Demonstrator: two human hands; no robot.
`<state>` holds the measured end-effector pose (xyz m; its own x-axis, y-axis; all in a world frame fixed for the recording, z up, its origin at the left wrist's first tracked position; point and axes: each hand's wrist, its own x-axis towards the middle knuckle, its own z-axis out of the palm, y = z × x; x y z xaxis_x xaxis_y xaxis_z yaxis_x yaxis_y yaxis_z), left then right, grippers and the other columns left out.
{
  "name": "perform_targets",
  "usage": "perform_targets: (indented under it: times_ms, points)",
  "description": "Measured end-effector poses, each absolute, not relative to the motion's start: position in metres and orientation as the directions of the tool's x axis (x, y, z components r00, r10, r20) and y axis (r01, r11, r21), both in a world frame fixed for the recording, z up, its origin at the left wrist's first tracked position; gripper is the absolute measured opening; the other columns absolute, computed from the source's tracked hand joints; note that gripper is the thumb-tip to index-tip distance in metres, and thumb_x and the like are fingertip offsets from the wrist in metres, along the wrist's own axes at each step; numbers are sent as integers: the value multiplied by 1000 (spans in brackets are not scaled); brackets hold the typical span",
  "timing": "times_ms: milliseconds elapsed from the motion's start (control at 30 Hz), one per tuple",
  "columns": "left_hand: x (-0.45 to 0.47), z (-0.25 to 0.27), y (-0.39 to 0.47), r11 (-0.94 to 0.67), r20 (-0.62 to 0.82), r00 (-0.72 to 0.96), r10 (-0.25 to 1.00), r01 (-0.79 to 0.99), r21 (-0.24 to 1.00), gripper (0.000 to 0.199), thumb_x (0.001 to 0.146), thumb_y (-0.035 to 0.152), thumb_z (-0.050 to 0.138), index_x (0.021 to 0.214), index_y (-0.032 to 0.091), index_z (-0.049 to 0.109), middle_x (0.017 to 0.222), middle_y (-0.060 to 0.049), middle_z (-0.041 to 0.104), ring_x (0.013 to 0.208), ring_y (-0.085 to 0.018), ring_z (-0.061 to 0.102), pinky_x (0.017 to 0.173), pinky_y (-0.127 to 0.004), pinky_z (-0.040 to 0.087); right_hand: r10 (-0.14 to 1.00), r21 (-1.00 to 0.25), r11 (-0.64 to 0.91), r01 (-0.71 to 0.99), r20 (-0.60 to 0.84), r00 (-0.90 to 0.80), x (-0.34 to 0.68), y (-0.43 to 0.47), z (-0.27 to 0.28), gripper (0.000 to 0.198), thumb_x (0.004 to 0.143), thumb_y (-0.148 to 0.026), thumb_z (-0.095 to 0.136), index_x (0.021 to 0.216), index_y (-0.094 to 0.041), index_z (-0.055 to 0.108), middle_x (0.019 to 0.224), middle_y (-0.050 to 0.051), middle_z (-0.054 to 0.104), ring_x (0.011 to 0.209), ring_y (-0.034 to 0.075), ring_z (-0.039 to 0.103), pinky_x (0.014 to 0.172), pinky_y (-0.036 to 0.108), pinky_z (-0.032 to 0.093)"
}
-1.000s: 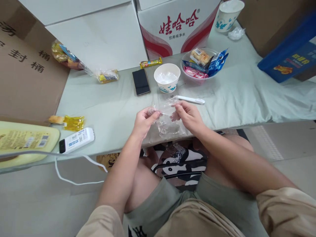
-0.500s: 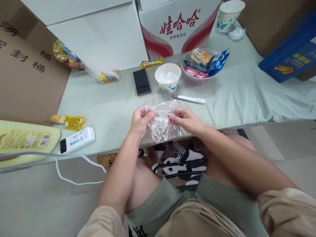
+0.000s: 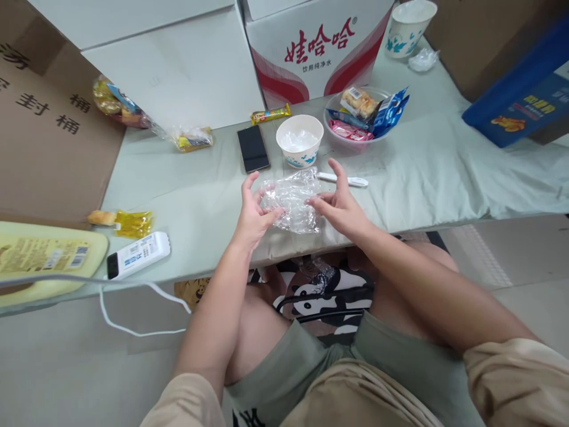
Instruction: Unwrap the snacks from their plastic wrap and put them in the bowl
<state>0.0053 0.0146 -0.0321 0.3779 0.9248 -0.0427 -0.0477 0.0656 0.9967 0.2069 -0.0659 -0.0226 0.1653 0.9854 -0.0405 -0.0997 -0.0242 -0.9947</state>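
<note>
A crinkled sheet of clear plastic film (image 3: 293, 201) is stretched between my hands above the table's front edge. My left hand (image 3: 254, 213) grips its left side, thumb in front and some fingers behind, with the index finger raised. At the right side, my right hand (image 3: 341, 204) pinches the film between thumb and lower fingers, its index finger pointing up. Just beyond the film stands a paper bowl (image 3: 300, 155) with clear plastic inside. A white utility knife (image 3: 351, 180) lies behind my right hand, partly covered by its index finger.
A phone (image 3: 253, 148) and a yellow snack stick (image 3: 270, 114) lie left of the bowl. A clear plastic bowl (image 3: 386, 135) holds packaged snacks. Boxes (image 3: 320, 59) line the back. At left are a bread piece (image 3: 101, 217), a white device (image 3: 138, 256) and a yellow container (image 3: 53, 255).
The film has been spread flatter and its lower edge has risen. Both index fingers have lifted away from it and point upward.
</note>
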Motion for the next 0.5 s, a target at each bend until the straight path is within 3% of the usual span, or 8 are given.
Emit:
perform_targets:
  times_ms: [100, 167, 267, 400, 500]
  points:
    - [4, -34, 15, -18, 22, 390, 921, -14, 1000, 51, 62, 45, 93, 104, 27, 70, 138, -7, 54, 80, -13, 69, 78, -33, 62, 995, -991, 95, 96, 97, 23, 207, -67, -23, 44, 87, -28, 65, 131, -27, 60, 85, -1, 67, 76, 15, 63, 74, 31, 53]
    - [3, -34, 14, -53, 40, 386, 922, 22, 998, 37, 65, 43, 90, 92, 22, 74, 145, -8, 47, 82, -14, 70, 81, -36, 62, 991, -976, 131, 176, 133, 2, 206, -67, -24, 34, 89, -25, 59, 123, -25, 65, 92, 1, 69, 76, 14, 62, 75, 31, 52]
    - [3, -34, 14, -109, 80, 345, 935, 68, 992, 27, 68, 39, 87, 88, 22, 78, 149, -9, 47, 97, -22, 70, 82, -38, 61, 988, -974, 139, 177, 149, 43, 204, -67, -26, 31, 92, -26, 53, 121, -25, 64, 97, 2, 69, 72, 13, 61, 74, 32, 52]
    - [4, -32, 14, -125, 78, 398, 914, 92, 988, 27, 78, 48, 78, 81, 21, 80, 120, -12, 68, 128, -33, 58, 91, -42, 58, 986, -964, 168, 205, 167, -23, 204, -69, -23, 20, 92, -25, 51, 100, -23, 69, 95, 3, 70, 79, 15, 62, 76, 31, 52]
    - [5, -29, 13, -84, 52, 399, 915, 65, 994, 37, 80, 56, 74, 87, 20, 80, 111, -12, 72, 122, -30, 62, 98, -41, 54, 989, -960, 145, 240, 143, -27, 204, -71, -20, 31, 91, -26, 54, 117, -25, 70, 92, 2, 70, 77, 15, 61, 74, 32, 51]
